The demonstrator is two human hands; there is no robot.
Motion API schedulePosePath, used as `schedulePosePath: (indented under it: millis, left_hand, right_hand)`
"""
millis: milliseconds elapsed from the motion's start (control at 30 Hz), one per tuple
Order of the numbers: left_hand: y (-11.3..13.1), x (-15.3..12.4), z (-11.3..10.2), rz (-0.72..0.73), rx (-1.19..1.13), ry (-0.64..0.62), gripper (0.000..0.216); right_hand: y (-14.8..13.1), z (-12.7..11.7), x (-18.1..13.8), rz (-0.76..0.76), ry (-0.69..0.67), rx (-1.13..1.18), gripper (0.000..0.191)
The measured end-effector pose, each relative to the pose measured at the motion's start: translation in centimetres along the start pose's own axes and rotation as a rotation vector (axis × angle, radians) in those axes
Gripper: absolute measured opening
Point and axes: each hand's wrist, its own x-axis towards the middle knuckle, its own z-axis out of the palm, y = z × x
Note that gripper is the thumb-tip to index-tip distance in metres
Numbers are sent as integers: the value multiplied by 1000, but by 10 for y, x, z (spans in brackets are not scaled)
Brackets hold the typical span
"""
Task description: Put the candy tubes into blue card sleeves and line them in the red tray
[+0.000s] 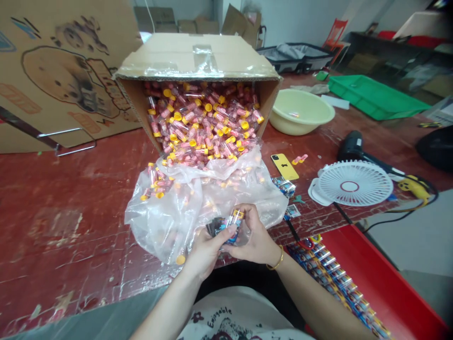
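Note:
Close together in front of my body, both hands are at work over the edge of a clear plastic liner [163, 226]. My left hand [207, 252] is closed on a small stack of dark printed sleeves [213, 227], its thumb pressing across the front. My right hand [258, 241] grips a small yellow-capped tube [237, 218], whose lower part shows a blue printed wrap; fingers partly hide it. Ahead lies a cardboard box [159, 59] on its side, filled with clear tubes [201, 125] with yellow caps and pink contents. Several tubes have spilled onto the liner.
A yellow phone [285, 166], a white fan [350, 183] and a black heat gun [350, 146] lie on the red table to the right. Behind stand a pale basin [300, 113] and a green tray [375, 97]. Wrapped tubes fill rows in a red bin [382, 264] at lower right.

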Motion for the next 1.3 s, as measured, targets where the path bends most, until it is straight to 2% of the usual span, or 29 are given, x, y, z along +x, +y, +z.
schedulePosePath:
  millis: [67,133,233,333,400,467,567,700,767,833,900,1000,1067,1100,1133,1167,1233,1300]
  left_hand:
    - [-2,-2,3,-21,36,2,42]
    - [-5,-5,7,-74,70,17,45]
    - [-13,-9,9,-165,82,-6,50]
    - [-28,-12,1,-243,225,-193,53]
    - [-41,-16,-5,-307,357,-289,54]
    - [-52,-20,-6,-362,436,-290,57]
    - [-60,-26,3,-391,453,-144,61]
    - [-55,-27,22,-361,437,-31,57]
    - [-52,-24,28,-352,439,-13,54]
    - [-50,-21,30,-353,433,4,53]
    - [-50,-17,29,-350,427,6,51]
    - [-44,-15,28,-307,408,-9,46]
    - [-36,-12,30,-254,374,-9,43]
    - [-31,-11,31,-223,353,-8,41]
    - [-25,-9,32,-198,331,-12,40]
    - [-19,-6,33,-178,307,-16,40]
    - [-8,-2,32,-144,262,-19,42]
    - [1,2,29,-108,236,-2,44]
  right_hand:
    - [-3,-5,-2,-1,38,81,44]
    - [-10,-14,-11,2,135,128,25]
    - [-21,-43,-41,32,368,193,23]
    - [-15,-100,-98,127,759,66,32]
    - [7,-150,-143,274,1111,-119,48]
    - [41,-199,-181,408,1269,-185,53]
    - [98,-252,-209,651,1310,-259,37]
    - [151,-278,-202,918,1228,-349,23]
    - [162,-282,-194,990,1182,-383,20]
    - [162,-284,-191,1026,1164,-431,15]
    - [149,-279,-192,1017,1179,-510,14]
    - [110,-253,-191,871,1223,-666,18]
    - [78,-224,-176,675,1198,-753,20]
    - [63,-208,-163,520,1153,-794,19]
    - [48,-191,-146,251,1014,-874,16]
    - [35,-174,-123,22,862,-913,14]
    - [14,-142,-65,-279,636,-884,11]
    - [2,-119,6,-386,514,-864,10]
